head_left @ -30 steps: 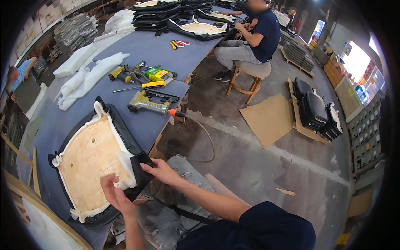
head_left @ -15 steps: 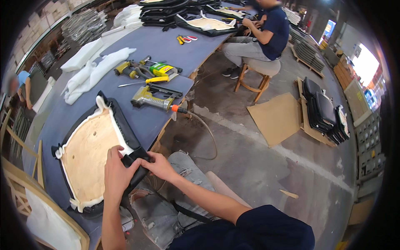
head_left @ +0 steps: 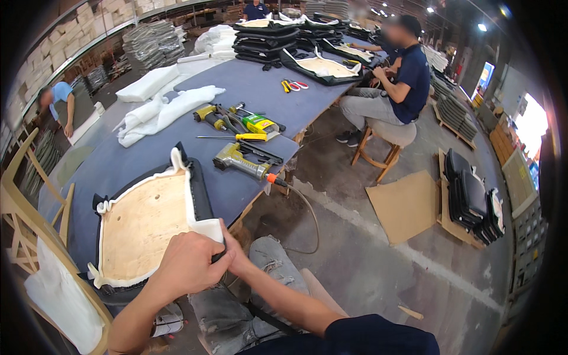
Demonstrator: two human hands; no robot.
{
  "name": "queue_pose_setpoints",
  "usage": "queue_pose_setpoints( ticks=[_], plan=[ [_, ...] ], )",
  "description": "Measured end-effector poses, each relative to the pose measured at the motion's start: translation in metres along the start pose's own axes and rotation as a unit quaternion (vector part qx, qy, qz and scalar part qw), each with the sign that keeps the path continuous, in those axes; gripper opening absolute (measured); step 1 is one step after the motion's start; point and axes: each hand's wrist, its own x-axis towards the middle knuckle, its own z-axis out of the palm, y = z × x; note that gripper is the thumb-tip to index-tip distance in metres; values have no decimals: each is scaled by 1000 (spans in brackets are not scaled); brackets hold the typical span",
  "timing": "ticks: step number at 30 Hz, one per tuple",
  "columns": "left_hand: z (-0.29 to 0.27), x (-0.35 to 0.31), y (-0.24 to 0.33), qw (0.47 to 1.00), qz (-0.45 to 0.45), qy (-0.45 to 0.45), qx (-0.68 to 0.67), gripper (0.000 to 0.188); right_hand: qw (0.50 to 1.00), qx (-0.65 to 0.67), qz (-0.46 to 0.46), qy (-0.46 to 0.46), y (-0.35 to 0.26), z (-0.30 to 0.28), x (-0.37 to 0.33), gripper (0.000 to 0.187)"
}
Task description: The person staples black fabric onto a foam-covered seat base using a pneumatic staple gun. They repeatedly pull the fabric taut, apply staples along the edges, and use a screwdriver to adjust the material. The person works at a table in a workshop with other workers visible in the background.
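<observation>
A seat cushion (head_left: pixel 148 222) lies underside up at the table's near edge: a pale wooden board rimmed with white padding and a black cover. At its near right corner, my left hand (head_left: pixel 195 260) is closed on the black cover, fingers curled over the edge. My right hand (head_left: pixel 235 251) presses against the same corner from the right, its fingers partly hidden behind the left hand. White padding (head_left: pixel 207 228) shows just above both hands. Beyond the cushion lies a staple gun (head_left: pixel 239 161) with an orange hose fitting.
The blue-grey table (head_left: pixel 236 195) also bears a yellow-handled screwdriver (head_left: pixel 251 137), pliers, red-handled scissors (head_left: pixel 296 84) and white wadding (head_left: pixel 160 115). Black cushions (head_left: pixel 266 44) are stacked at the back. A co-worker (head_left: pixel 408 77) sits on a stool. A wooden chair frame (head_left: pixel 44 236) stands at left.
My left hand has turned from a spread grip on the cushion to a closed grip at its corner. White padding shows more there. The view has shifted, taking in more of the background.
</observation>
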Motion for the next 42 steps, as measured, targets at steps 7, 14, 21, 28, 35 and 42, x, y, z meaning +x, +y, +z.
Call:
queue_pose_setpoints(
  ticks=[7,14,21,28,35,42],
  plan=[
    [15,-10,-107,998,25,48,-37,48,938,-282,-195,-59,9,86,16,32],
    [54,-20,-159,971,-58,38,-230,52,989,-89,-110,-54,32,14,42,37],
    [65,-21,-175,968,36,96,-230,57,989,77,-5,124,3,56,-1,65],
    [70,-2,-195,970,-11,104,-218,55,971,80,-27,224,-27,102,-18,77],
    [80,0,-219,963,-90,118,-226,49,836,-475,-274,23,-129,94,5,53],
    [80,22,-202,951,-115,119,-260,50,439,-871,-199,99,-209,-4,92,60]
  ],
)
